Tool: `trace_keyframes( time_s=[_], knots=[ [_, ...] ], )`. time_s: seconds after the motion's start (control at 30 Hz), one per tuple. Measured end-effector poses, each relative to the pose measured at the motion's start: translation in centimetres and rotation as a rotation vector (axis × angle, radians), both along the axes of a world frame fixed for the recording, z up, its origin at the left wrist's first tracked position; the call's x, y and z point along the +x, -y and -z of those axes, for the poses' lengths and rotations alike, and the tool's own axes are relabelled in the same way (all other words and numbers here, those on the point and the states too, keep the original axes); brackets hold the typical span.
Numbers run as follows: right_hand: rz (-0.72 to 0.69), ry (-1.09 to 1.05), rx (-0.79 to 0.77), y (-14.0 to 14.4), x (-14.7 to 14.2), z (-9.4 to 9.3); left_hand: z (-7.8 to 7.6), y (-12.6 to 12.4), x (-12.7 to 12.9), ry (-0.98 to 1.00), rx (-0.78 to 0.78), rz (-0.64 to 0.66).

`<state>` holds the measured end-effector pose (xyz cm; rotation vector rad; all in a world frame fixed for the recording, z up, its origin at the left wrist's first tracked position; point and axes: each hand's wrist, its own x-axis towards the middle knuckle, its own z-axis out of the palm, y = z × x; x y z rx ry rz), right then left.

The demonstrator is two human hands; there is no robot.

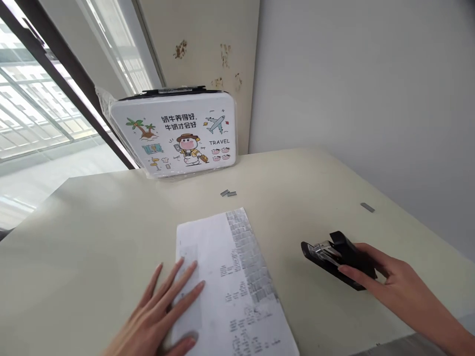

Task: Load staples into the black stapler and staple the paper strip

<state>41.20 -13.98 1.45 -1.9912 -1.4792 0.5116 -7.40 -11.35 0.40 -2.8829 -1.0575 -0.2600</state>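
The head camera gave me both of the person's hands from above. I saw the left hand (159, 311) palm down with its fingers spread, the fingertips resting on the left part of a printed paper (215, 277) that reached out ahead and to the right of that hand. A dark grey, brick-like printed band ran down the paper's far-right side, with small blocks of text beside it. Well to the right of the left hand, I had the right hand (395, 282) closed around the rear of a black stapler (349, 249), thumb on the near side and fingers behind. The stapler stood apart from the paper, its nose turned toward the left hand, its top arm lifted so that the metal inside showed between the two halves. Ahead of the right hand and near the table's right edge, I made out a single staple strip (367, 207); two more staple strips (228, 193) lay touching or nearly so beyond the paper's far end, ahead of the left hand. Farther ahead of them, a white cartoon-cow case (178, 131) marked "TRAVEL" stood upright in clear plastic on the pale table (289, 183).
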Motion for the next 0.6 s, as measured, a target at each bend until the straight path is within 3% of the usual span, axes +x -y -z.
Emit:
trace_keyframes(
  time_s=[0.1, 0.2, 0.47, 0.6],
  knots=[
    [-0.021, -0.197, -0.104, 0.3, 0.8, 0.0, 0.0, -0.4, 4.5, 0.015, -0.046, 0.032],
    [-0.016, -0.323, -0.108, 0.1, 1.5, -0.1, 0.2, -2.0, 9.7, 0.049, -0.110, 0.074],
    [-0.015, -0.445, -0.057, -0.9, 0.0, -2.4, 2.1, -8.5, 23.9, 0.224, -0.244, 0.140],
    [-0.019, -0.461, -0.033, -1.6, -0.9, -3.1, 2.6, -9.8, 28.3, 0.275, -0.252, 0.161]
  ],
)
